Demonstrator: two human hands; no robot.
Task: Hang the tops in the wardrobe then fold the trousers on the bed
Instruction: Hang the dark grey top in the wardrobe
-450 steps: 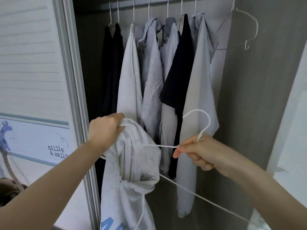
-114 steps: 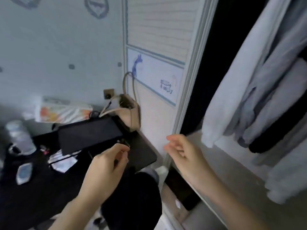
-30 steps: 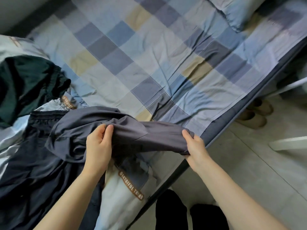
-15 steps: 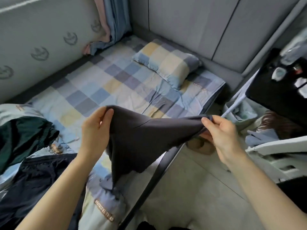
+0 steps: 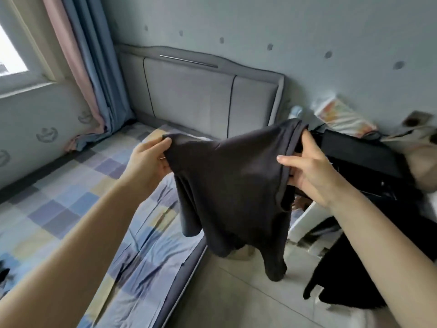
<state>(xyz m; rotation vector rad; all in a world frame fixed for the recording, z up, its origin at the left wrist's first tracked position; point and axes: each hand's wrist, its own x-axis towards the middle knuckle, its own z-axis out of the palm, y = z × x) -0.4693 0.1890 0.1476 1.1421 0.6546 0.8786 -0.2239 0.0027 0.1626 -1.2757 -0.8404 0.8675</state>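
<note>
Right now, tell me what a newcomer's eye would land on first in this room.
First, the dark garment held up in mid-frame, its upper edge gripped by the left hand and the right hand, its lower part hanging over the bed's edge and the floor. Then the checked bedsheet at lower left and the grey headboard behind. The pink and blue curtains hang at upper left.
</note>
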